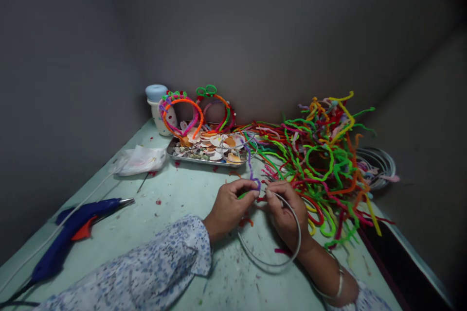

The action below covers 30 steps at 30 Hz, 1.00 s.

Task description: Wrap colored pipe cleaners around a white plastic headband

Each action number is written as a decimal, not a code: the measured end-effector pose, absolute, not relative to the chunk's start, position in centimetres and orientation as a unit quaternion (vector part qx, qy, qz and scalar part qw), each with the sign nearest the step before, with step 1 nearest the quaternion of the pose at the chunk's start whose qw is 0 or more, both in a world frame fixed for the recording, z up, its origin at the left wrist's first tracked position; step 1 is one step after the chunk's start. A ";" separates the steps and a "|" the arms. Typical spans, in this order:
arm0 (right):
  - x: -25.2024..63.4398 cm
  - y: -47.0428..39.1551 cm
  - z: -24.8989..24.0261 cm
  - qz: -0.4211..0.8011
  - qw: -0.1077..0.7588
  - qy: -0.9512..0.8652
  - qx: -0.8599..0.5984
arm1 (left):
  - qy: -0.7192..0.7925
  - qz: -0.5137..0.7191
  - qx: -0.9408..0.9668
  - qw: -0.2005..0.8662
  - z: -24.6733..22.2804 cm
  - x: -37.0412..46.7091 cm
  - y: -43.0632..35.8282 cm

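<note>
My left hand (231, 206) is closed in a pinch on a purple pipe cleaner (250, 161), whose free end rises toward the tray and whose lower end loops by my fingertips. Close beside it, my right hand (290, 214) pinches a thin silver wire hoop (272, 269) near its end. The hoop curves down below both hands, just above the table. My fingertips are nearly touching, and I cannot tell whether the pipe cleaner is wrapped round the wire there. A bit of green shows under my left fingers.
A metal tray (204, 159) holds shells, with several pipe-cleaner headbands (182, 100) standing in it. Behind is a blue-lidded jar (156, 102). Tangled coloured pipe cleaners (321, 155) and a wire coil (388, 167) lie right. Left are a plastic bag (142, 160) and blue glue gun (69, 231).
</note>
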State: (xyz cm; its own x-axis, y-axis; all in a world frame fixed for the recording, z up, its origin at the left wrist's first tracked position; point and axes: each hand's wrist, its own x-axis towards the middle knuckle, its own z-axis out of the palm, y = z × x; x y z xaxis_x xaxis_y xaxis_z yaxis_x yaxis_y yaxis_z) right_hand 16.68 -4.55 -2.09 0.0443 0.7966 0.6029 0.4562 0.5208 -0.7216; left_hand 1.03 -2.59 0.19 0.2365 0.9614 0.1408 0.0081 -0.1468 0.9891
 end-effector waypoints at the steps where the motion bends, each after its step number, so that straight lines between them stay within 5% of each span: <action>1: 16.7 -4.5 -2.1 0.147 0.554 -0.675 -0.465 | 0.405 0.458 0.588 0.530 0.2 1.1 -2.6; 14: 17.9 -3.9 -1.6 0.168 0.490 -0.735 -0.438 | 0.403 0.430 0.541 0.600 0.2 1.1 -2.6; 23: 18.3 -2.6 -1.5 0.417 0.530 -0.519 -0.525 | 0.350 0.353 0.641 0.584 0.8 1.1 -3.7; 30: 18.5 -3.0 -1.4 0.443 0.519 -0.541 -0.492 | 0.353 0.320 0.666 0.575 0.4 1.2 -3.7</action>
State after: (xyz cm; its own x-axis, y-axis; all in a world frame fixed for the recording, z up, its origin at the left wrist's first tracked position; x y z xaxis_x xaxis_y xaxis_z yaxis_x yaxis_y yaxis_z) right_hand 18.48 -2.98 -1.43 0.0232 0.9919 0.1248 0.0724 0.1228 -0.9898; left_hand 1.21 -3.69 0.41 0.5465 0.8372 0.0204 0.1018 -0.0907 0.9907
